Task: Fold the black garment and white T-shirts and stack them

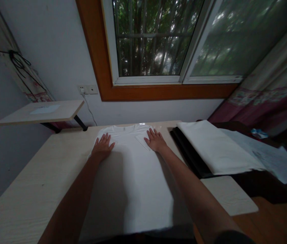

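Observation:
A white T-shirt (138, 176) lies spread on the light wooden table, its neckline at the far edge and its lower end toward me. My left hand (102, 146) rests flat on the shirt's upper left, fingers apart. On the upper right, my right hand (155, 139) also lies flat with spread fingers, beside a sleeve (143, 140) that appears folded inward. Neither hand grips anything. Shadows from my arms and body fall over the shirt, and its bottom edge is dark.
Right of the shirt, folded white cloth (217, 149) lies on a black item (190, 156). Beyond it are pale sheets (267, 152) on a dark surface. A raised shelf (41, 113) stands at the table's (39, 169) back left. A window (156, 40) is ahead.

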